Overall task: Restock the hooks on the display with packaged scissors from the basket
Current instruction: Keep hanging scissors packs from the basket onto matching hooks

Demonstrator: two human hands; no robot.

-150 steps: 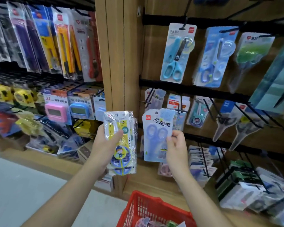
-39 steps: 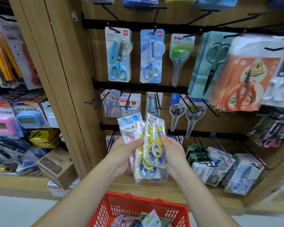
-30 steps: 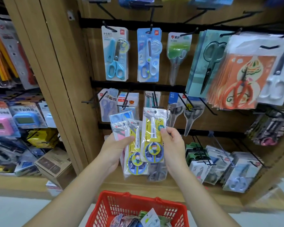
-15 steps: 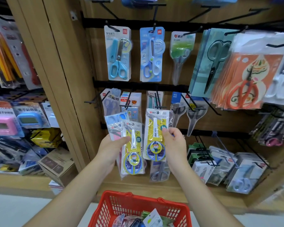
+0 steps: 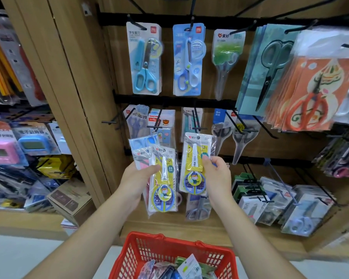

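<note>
Head view: right hand (image 5: pixel 218 176) pinches one yellow scissors pack (image 5: pixel 194 168), left hand (image 5: pixel 136 178) grips a stack (image 5: pixel 163 195) beside it.

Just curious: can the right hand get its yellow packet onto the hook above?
Probably yes: the right hand pinches the yellow packet just below the hook, whose front end looks free.

single pack (image 5: pixel 195 164): yellow card, blue ring handles, clear sleeve, upright, pinched by right hand (image 5: pixel 218 176), top just below hook (image 5: pixel 194 119) | stack of packs (image 5: pixel 163 178): same type in front, upright, gripped by left hand (image 5: pixel 137 178) | basket (image 5: pixel 169 240): red, below, holds more packs
</note>
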